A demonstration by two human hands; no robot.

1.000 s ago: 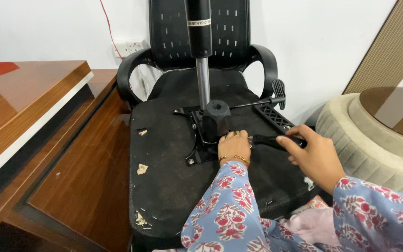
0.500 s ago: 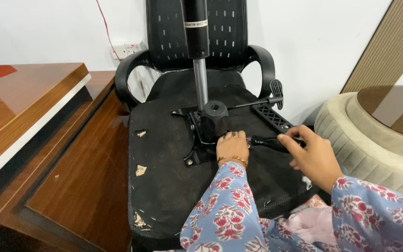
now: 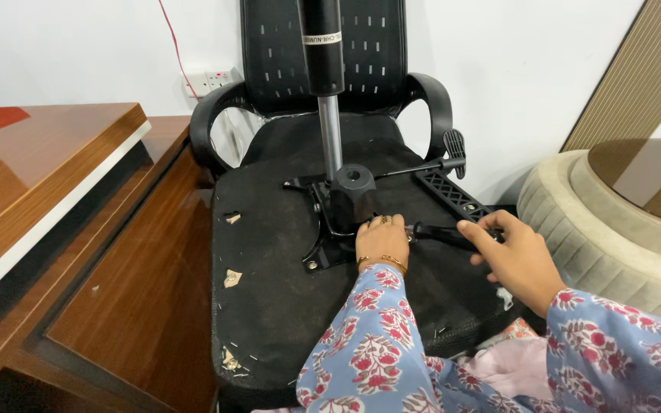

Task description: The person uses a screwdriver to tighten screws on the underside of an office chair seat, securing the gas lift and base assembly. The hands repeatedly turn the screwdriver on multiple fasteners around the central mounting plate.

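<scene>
A black office chair lies upturned, its seat underside (image 3: 284,283) facing me. A black metal mechanism plate (image 3: 330,222) is fixed to it, with a gas cylinder (image 3: 330,92) rising from its hub. My left hand (image 3: 381,239) rests fingers-down on the plate's near right corner. My right hand (image 3: 516,256) grips the black handle of a screwdriver-like tool (image 3: 441,232) whose tip points left toward my left hand. A thin lever with a paddle end (image 3: 453,149) sticks out to the right.
A glossy wooden desk (image 3: 47,176) stands close on the left. A beige padded round seat (image 3: 613,229) sits on the right. The chair's armrests (image 3: 208,122) and backrest lean against a white wall with a socket (image 3: 219,78).
Hardly anything moved: my right hand shifted slightly on the tool handle, and the view dipped a little since the earliest frame.
</scene>
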